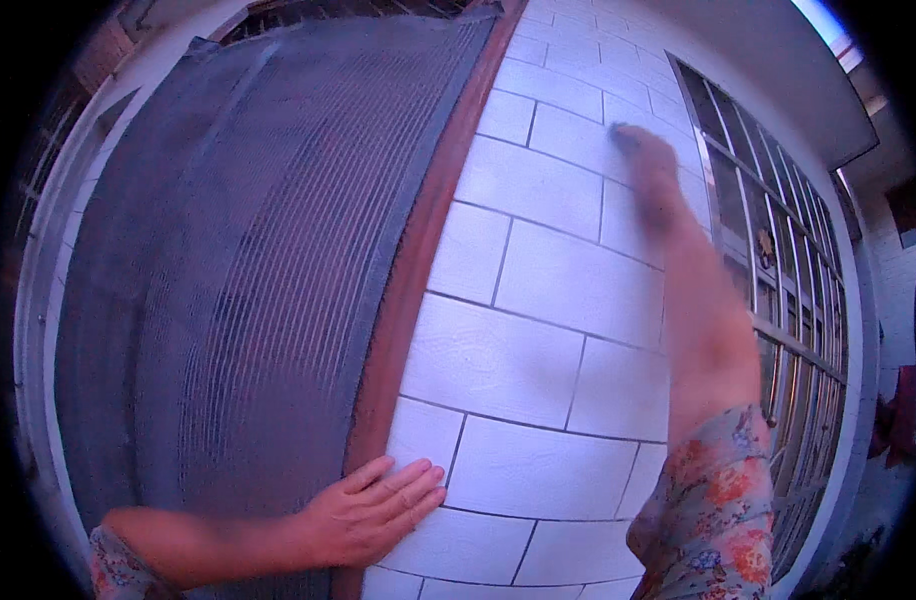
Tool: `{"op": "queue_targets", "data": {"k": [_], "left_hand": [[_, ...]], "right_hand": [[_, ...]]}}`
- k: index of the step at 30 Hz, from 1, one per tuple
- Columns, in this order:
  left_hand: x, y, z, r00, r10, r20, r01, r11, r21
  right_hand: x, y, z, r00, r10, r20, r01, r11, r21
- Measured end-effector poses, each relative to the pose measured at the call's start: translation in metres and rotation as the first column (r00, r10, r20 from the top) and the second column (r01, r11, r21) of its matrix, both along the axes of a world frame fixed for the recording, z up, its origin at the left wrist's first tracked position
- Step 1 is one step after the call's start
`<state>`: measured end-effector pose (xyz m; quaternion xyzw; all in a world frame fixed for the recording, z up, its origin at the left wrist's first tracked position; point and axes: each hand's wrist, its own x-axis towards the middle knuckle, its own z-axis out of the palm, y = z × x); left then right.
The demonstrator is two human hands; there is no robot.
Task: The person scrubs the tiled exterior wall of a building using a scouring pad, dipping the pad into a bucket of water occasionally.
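My left hand (378, 510) lies flat with its fingers stretched out. Its fingertips rest on the white tiled wall (538, 465), and the palm is over the reddish-brown door frame (403, 340). Higher up, my right arm reaches along the wall, with the right hand (650, 165) against the upper tiles beside the barred window. Its fingers are bent round a small dark grey-blue thing (619, 133) that touches the tiles. Blur and the hand itself hide most of that thing, so its kind cannot be made out.
A dark mesh curtain (248, 260) hangs in the doorway on the left. To the right is a window with shiny metal bars (778, 220), close to my right forearm. An overhang (778, 60) juts out above it. Dark red cloth (900, 415) hangs at the far right.
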<state>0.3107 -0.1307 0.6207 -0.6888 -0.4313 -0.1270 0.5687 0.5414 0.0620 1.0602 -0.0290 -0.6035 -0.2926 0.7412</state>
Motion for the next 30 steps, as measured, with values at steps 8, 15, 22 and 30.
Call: {"op": "queue_targets", "data": {"k": [8, 15, 22, 30], "left_hand": [[0.004, 0.007, 0.0, 0.999, -0.047, -0.018, 0.049, 0.996, 0.081], [0.0, 0.001, -0.001, 0.999, -0.041, -0.014, 0.042, 0.996, 0.081], [0.003, 0.003, 0.002, 0.999, -0.031, -0.027, 0.033, 0.997, 0.068], [-0.001, -0.003, -0.001, 0.999, -0.045, -0.01, 0.045, 0.998, 0.044]], "right_hand": [[0.003, 0.01, 0.02, 0.971, -0.216, -0.099, 0.234, 0.943, 0.236], [0.032, 0.015, 0.008, 0.935, -0.323, -0.147, 0.337, 0.938, 0.079], [0.011, 0.017, 0.0, 0.997, -0.081, 0.014, 0.074, 0.96, 0.269], [0.064, 0.042, 0.014, 0.95, -0.298, -0.087, 0.296, 0.954, -0.04]]}}
